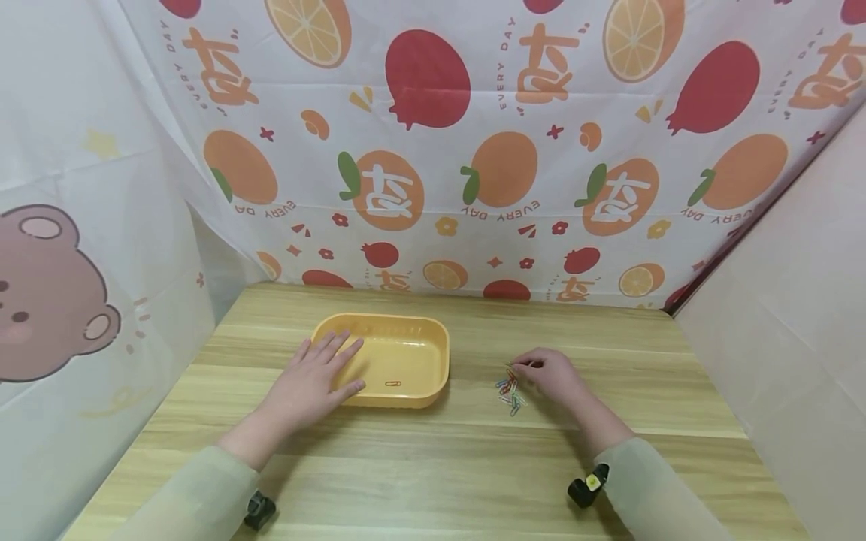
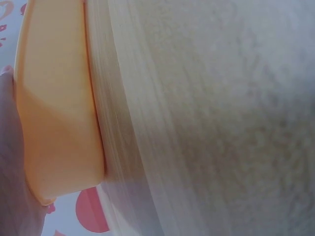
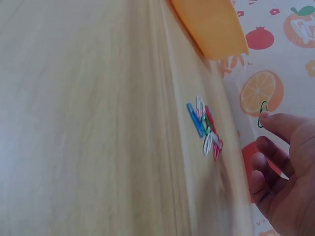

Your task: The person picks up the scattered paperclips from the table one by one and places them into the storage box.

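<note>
A yellow plastic tray stands on the table, with one orange-red paper clip lying on its floor. My left hand rests over the tray's left end with its fingers spread. In the left wrist view only part of that hand shows, along the rim of the yellow tray. To the tray's right, my right hand pinches a green paper clip between thumb and index finger, above the table. Just below it lies a small pile of coloured paper clips, several of them overlapping.
The wooden table ends at a fruit-printed cloth behind. A white cloth with a bear print hangs on the left, and a plain pale wall stands on the right. Black wrist devices sit by the sleeves.
</note>
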The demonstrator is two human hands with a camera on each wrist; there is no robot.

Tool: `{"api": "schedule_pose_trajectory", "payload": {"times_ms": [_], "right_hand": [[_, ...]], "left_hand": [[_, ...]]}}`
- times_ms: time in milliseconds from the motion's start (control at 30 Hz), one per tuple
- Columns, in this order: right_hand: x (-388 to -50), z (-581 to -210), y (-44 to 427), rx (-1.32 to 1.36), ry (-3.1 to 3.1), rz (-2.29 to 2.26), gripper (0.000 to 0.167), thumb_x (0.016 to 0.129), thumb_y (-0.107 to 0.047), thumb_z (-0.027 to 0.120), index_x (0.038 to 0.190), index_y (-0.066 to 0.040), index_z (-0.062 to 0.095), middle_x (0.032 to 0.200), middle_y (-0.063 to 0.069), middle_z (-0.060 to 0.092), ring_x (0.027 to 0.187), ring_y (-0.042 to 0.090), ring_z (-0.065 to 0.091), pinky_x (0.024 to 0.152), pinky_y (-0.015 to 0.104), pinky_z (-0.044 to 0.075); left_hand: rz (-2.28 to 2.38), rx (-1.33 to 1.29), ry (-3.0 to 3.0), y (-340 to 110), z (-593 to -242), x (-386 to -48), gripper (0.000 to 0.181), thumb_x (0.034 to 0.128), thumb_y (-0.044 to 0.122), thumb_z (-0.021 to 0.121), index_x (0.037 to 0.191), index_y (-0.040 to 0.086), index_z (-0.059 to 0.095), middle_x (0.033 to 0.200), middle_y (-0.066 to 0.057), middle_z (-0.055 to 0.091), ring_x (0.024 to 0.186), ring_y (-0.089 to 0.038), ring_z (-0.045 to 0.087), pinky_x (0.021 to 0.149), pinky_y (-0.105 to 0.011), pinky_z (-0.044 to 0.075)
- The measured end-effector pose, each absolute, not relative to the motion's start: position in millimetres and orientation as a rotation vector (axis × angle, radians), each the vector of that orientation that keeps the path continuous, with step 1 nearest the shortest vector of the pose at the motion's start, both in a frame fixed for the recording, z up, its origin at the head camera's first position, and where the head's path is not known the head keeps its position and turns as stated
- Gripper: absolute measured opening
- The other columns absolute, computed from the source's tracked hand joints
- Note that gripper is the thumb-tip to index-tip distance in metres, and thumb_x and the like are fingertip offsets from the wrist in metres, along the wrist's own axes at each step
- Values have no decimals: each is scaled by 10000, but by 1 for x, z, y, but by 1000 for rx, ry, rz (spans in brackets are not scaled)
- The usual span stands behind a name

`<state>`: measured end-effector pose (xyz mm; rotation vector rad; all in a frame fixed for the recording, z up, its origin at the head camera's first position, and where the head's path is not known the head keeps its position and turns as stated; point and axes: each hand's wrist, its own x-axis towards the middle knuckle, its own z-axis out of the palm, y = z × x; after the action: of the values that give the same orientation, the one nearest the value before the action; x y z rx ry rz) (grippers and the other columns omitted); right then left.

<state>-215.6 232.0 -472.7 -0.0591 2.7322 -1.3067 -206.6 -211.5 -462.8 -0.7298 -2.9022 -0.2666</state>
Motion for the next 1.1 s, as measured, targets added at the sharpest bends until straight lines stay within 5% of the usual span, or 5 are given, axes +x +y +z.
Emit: {"api": "schedule_pose_trajectory", "payload": {"times_ms": [300, 800, 1100], "right_hand": [[-222, -467, 220, -131, 2814, -1267, 162, 915, -265, 726, 1023, -160, 786, 994, -15, 704, 887, 147, 595, 776, 322, 502], [-231, -455, 187, -176, 2747, -1420, 173, 907, -286, 738, 1006, -155, 793, 943, -19, 688, 797, 150, 563, 668, 294, 485], [-235, -448, 158, -219, 2738, -1427, 173, 908, -308, 736, 1003, -177, 796, 975, -42, 695, 862, 147, 588, 710, 306, 513]], "left_hand": [[-251, -724, -2911, -211, -463, -207, 810, 941, 727, 375, 1577, 231, 293, 1634, -93, 228, 1496, -357, 171, 1189, -599, 71], [-246, -724, -2900, -210, -462, -206, 811, 941, 724, 379, 1571, 217, 311, 1624, -106, 253, 1488, -362, 195, 1184, -609, 83], [-241, -722, -2898, -211, -463, -207, 793, 946, 689, 437, 1571, 217, 312, 1625, -103, 251, 1489, -361, 195, 1184, -610, 81]]}}
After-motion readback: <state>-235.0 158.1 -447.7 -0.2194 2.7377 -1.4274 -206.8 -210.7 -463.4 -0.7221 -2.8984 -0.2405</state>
